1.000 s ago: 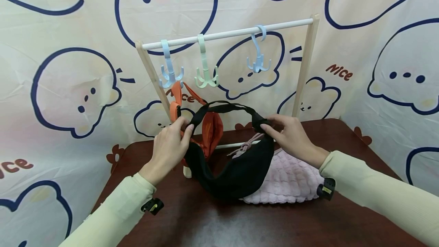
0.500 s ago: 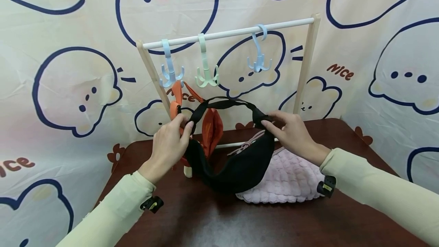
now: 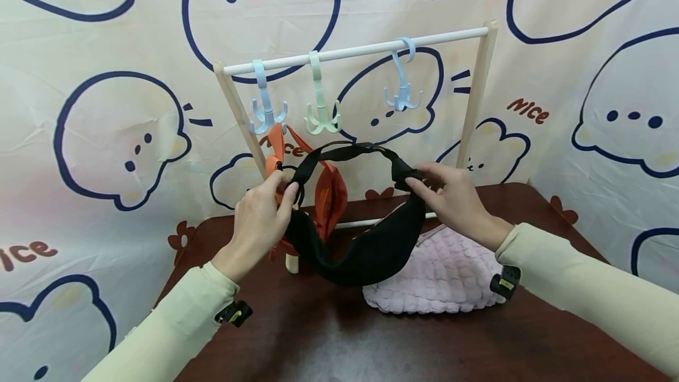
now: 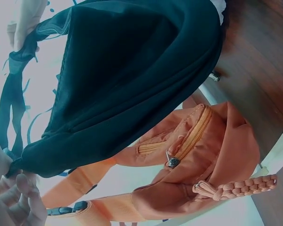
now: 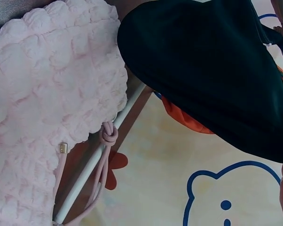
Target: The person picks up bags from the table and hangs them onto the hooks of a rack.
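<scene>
Between both hands hangs a black crescent-shaped shoulder bag point(image 3: 366, 261), its strap arching above. My left hand point(image 3: 256, 220) pinches the strap's left end where it meets the bag. At the opposite end, my right hand point(image 3: 453, 202) pinches the knotted part of the strap. Behind the left hand, an orange bag point(image 4: 198, 160) with a zipper and a braided pull hangs from a blue four-prong hook point(image 3: 268, 108). Part of it is hidden by the black bag in the head view. A pink puffy quilted bag point(image 3: 440, 276) lies on the table under the right hand.
A rack with a white rail point(image 3: 361, 50) and wooden posts stands on the dark brown table point(image 3: 350, 346). A green hook point(image 3: 320, 111) hangs mid-left on the rail, another blue hook point(image 3: 403, 93) to the right. A cartoon-printed cloth point(image 3: 127, 34) covers the walls behind.
Both hands have raised the black bag slightly, so its lower edge sits higher and more of the pink bag shows. The orange bag still hangs from its hook.
</scene>
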A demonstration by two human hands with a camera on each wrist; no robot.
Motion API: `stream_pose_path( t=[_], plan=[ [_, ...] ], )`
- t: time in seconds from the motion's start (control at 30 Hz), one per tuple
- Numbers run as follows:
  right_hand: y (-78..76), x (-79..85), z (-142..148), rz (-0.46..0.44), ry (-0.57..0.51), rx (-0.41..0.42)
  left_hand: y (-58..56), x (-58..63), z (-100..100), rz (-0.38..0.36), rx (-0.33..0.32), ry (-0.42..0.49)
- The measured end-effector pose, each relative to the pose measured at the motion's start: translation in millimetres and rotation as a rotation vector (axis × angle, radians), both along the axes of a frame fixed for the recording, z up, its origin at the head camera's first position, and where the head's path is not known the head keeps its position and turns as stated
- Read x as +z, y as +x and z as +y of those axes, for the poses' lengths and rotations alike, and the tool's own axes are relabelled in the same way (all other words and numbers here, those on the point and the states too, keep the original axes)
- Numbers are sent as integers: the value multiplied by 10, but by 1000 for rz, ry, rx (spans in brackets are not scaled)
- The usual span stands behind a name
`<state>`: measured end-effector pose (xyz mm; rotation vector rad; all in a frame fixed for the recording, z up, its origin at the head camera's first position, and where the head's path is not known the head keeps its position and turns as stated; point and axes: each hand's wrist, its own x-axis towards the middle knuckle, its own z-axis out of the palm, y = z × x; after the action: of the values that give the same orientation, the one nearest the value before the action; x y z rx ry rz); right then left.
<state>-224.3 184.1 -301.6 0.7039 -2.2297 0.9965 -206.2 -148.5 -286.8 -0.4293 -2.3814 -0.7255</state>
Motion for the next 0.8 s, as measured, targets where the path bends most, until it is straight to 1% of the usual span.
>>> stream_pose_path(
  t=[0.13, 0.43, 0.8],
  plan=[
    [5, 19, -2, 4, -9, 2, 15, 23, 3, 14, -5, 4],
    [23, 62, -38, 50, -40, 20, 51, 72, 0, 37, -15, 12],
    [39, 128, -34, 63, -77, 40, 89, 156, -6, 76, -18, 29]
  ],
)
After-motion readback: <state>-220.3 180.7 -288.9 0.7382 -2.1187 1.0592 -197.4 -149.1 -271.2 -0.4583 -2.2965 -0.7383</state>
